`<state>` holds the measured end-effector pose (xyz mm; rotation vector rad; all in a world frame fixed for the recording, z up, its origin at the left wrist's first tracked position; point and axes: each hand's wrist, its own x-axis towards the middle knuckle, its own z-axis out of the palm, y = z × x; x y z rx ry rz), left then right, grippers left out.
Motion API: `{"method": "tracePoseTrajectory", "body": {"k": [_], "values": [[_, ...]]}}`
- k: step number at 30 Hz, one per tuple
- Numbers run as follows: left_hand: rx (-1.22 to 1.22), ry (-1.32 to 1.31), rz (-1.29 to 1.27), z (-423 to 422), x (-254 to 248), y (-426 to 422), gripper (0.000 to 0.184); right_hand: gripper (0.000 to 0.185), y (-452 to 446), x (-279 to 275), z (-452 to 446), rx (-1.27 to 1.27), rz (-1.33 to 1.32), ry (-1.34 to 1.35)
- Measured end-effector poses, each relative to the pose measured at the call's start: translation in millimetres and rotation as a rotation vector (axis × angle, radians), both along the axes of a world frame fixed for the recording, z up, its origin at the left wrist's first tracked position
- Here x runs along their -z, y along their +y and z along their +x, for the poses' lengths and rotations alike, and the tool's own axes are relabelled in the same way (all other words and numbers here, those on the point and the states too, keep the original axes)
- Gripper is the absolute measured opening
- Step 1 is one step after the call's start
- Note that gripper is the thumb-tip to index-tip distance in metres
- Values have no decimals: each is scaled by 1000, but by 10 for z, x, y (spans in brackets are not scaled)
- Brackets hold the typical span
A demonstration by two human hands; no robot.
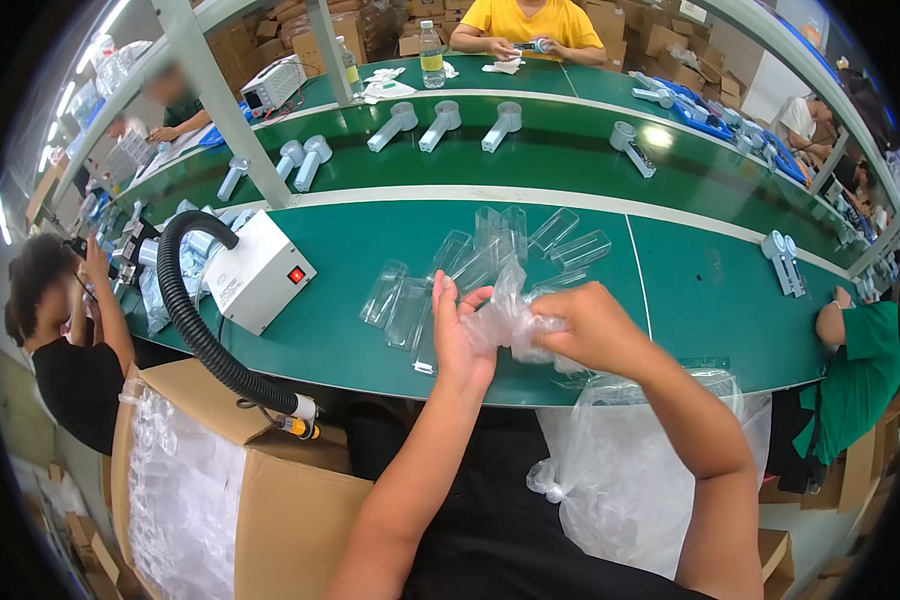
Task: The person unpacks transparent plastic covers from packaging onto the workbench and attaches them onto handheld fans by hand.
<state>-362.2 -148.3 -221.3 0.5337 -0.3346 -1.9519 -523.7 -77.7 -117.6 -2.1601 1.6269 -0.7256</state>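
A crumpled clear plastic bag (505, 318) is bunched up in front of me above the green workbench (340, 350). My right hand (592, 328) is closed in a fist around its right side. Against its left side rests my left hand (460, 335), palm turned inward and fingers stretched upward. Several clear plastic covers (485, 262) lie in a loose heap on the bench just behind and to the left of my hands. Part of that heap is hidden by the hands and the bag.
A white box-shaped machine (260, 272) with a black flexible hose (175, 290) stands at left. Below it is an open cardboard box (300, 510) of clear plastic pieces. A large plastic bag (625, 480) hangs at the bench edge. Light-blue housings (440, 125) sit on the conveyor; people sit around.
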Motion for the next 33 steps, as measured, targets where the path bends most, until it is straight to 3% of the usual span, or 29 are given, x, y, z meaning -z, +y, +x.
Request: {"method": "tracePoseTrajectory", "body": {"k": [3, 5, 6, 8, 11, 15, 17, 18, 20, 22, 24, 25, 27, 28, 30, 32, 33], "values": [[168, 135, -18, 64, -92, 55, 66, 16, -194, 33, 11, 206, 0, -291], [42, -155, -97, 8, -313, 221, 69, 16, -346, 49, -76, 212, 113, -504], [31, -163, -111, -16, -286, 223, 70, 15, -401, 85, -108, 181, 215, -735], [18, -149, -78, -45, -294, 194, 70, 13, -503, 93, -192, 210, 197, -1171], [6, -111, -38, -19, -266, 178, 69, 10, -516, -84, -357, 325, -30, -1341], [14, -126, -53, -18, -260, 192, 71, 25, -439, -262, -659, 191, 2, -853], [9, -167, -70, -11, -279, 193, 70, 37, -352, -367, -407, 96, -36, -388], [2, -206, -84, -12, -277, 207, 70, 39, -393, -226, -330, 26, -210, -224], [44, -132, -85, -32, -181, 188, 69, 32, -460, -177, -140, 103, 148, -41], [106, 46, -85, -8, -186, 192, 65, 22, -527, -171, -87, 160, 35, -414], [67, 23, -86, -14, -189, 195, 74, 21, -591, -340, -104, 136, 32, -740], [48, -8, -80, -20, -188, 223, 83, 21, -625, -379, -135, 142, -44, -747], [26, -60, -77, -45, -248, 255, 84, 22, -623, -477, -232, 173, -261, -872], [26, -77, -87, -51, -253, 260, 83, 20, -549, -628, -345, 250, -203, -846], [11, -85, -98, -39, -237, 256, 83, 22, -453, -742, -683, 243, -104, -532], [44, -53, -114, -14, -187, 235, 76, 30, -262, -730, -722, 83, 67, -404], [43, -50, -117, 2, -193, 235, 76, 39, -239, -661, -738, -131, -90, -117]]}}
